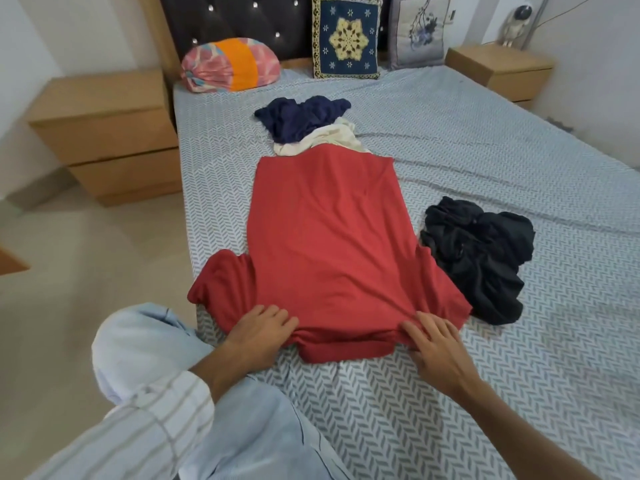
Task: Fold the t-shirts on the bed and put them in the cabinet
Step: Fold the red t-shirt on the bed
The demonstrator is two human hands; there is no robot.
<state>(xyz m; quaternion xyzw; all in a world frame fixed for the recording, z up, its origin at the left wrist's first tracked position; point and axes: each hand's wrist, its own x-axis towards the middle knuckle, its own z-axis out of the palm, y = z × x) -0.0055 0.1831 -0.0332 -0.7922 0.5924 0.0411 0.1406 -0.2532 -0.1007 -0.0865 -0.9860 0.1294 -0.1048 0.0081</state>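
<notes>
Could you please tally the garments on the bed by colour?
Red: 1
Navy: 1
Cream: 1
Black: 1
Total: 4

Head view, angled down, close over bed (450, 393)

The t-shirt (325, 237) in the middle is plain red. Beyond it lie a navy blue garment (301, 119) and a cream one (332, 138). The crumpled garment (478, 258) on the right is black. The bed sheet (485, 358) is white with a grey-blue herringbone pattern. One pillow (230, 64) is pink with an orange band; one cushion (346, 36) is dark blue with a yellow star-like flower; another cushion (419, 32) is grey with a blue floral print. The headboard (239, 22) is black, and the nightstands (104, 133) are light wood. The sleeve (145, 420) is white with pale stripes.
</notes>
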